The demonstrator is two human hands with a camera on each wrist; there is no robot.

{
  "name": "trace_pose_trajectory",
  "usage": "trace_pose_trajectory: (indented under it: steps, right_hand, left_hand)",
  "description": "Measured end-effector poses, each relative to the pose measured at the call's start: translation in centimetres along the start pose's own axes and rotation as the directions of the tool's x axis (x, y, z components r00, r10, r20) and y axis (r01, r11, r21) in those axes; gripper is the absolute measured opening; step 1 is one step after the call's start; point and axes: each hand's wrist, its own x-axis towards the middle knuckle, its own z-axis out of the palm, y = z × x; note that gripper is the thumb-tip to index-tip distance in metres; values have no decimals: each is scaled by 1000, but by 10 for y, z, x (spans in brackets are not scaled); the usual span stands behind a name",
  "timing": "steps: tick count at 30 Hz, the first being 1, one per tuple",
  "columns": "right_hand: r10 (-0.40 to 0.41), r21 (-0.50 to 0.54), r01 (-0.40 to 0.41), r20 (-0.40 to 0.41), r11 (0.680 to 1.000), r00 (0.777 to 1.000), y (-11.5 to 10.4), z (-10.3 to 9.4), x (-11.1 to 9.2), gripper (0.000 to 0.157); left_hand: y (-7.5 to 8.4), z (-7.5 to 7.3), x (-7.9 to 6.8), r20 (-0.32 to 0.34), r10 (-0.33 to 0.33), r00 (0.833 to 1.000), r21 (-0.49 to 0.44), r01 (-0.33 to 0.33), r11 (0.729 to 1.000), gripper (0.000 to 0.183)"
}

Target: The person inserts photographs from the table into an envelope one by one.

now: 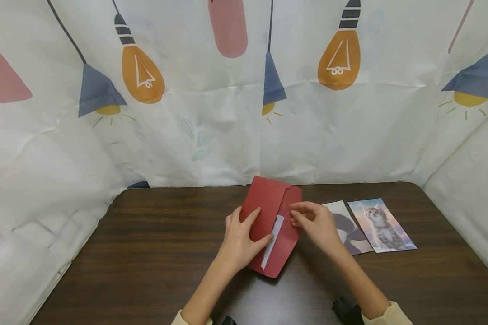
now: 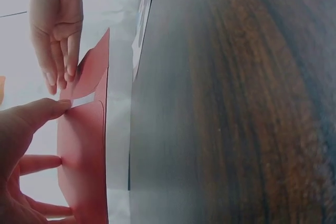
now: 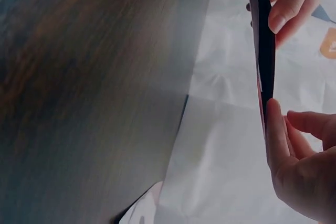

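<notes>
A red envelope is held up at a tilt over the table, its flap folded out to the right. White paper shows along its opening. My left hand grips the envelope, thumb by the white paper and fingers spread over the red body. In the right wrist view, fingers of that hand show beyond the envelope's thin edge. My right hand is at the flap's outer edge. Its fingertips touch the flap, while the thumb stands apart from it.
To the right on the dark wooden table lie a kitten picture card and a grey and white card, the latter partly behind my right hand. A white curtain with printed lamps hangs behind the table.
</notes>
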Motion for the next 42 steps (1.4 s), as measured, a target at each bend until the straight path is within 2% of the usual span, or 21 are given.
trace_pose_trajectory:
  steps: [4, 10, 19, 22, 27, 36, 42]
  right_hand:
    - [31, -49, -28, 61, 998, 998, -3, 1, -3, 19]
    - [127, -39, -122, 166, 992, 978, -3, 4, -4, 22]
    - [137, 76, -165, 286, 983, 948, 2, 8, -5, 36]
    - [136, 108, -173, 288, 979, 948, 3, 9, -4, 39]
    - [155, 110, -187, 249, 976, 956, 1, 9, -5, 40]
    - [140, 113, -177, 274, 978, 951, -3, 11, -5, 42]
    - [130, 94, -155, 235, 983, 963, -5, 0, -6, 40]
  left_hand:
    - [1, 0, -1, -3, -20, 1000, 1, 20, 1000, 71]
    - [6, 1, -3, -30, -38, 999, 13, 38, 999, 70]
    - [9, 5, -4, -52, -51, 997, 18, 52, 998, 70]
    - [10, 6, -5, -53, -46, 997, 14, 47, 999, 69]
    - [11, 7, -5, -63, -43, 997, 9, 44, 999, 67]
    - [11, 5, -6, -62, -35, 997, 9, 36, 999, 67]
    - [7, 4, -5, -10, -21, 1000, 13, 21, 1000, 69]
